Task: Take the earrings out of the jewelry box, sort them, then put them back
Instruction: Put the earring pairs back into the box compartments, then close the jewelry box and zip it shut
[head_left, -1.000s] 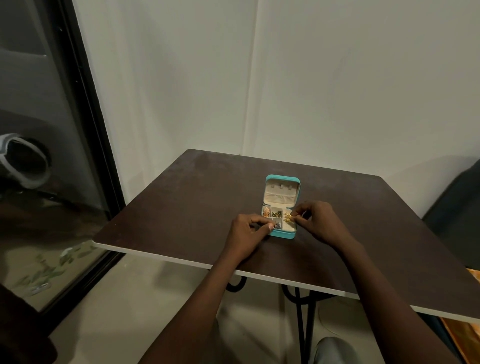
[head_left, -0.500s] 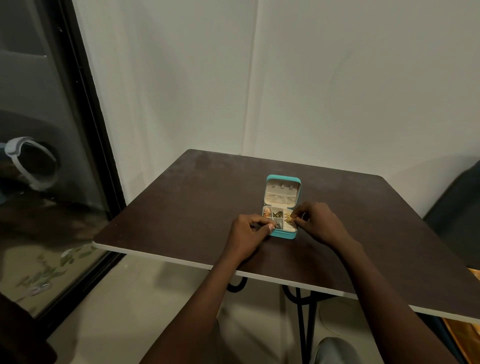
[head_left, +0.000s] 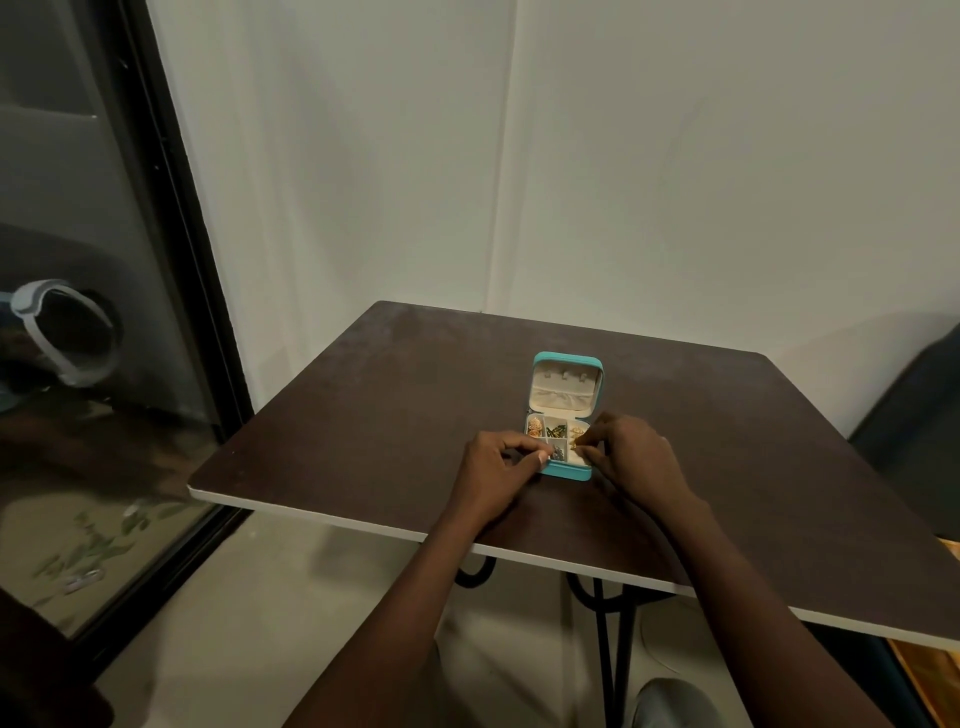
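Hands at open jewelry box (head_left: 564, 470), right hand (head_left: 628, 452) pinching gold earring (head_left: 574, 445)

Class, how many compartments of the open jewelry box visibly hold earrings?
4: back left, back middle, back right, front middle. The hands may hide more.

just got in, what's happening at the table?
A person sits at a dark table with an open teal jewelry box, lid up. The left hand steadies the box's near left corner. The right hand pinches a small gold earring over the right-side compartments. Other earrings sit in the box's compartments; none lie on the table.
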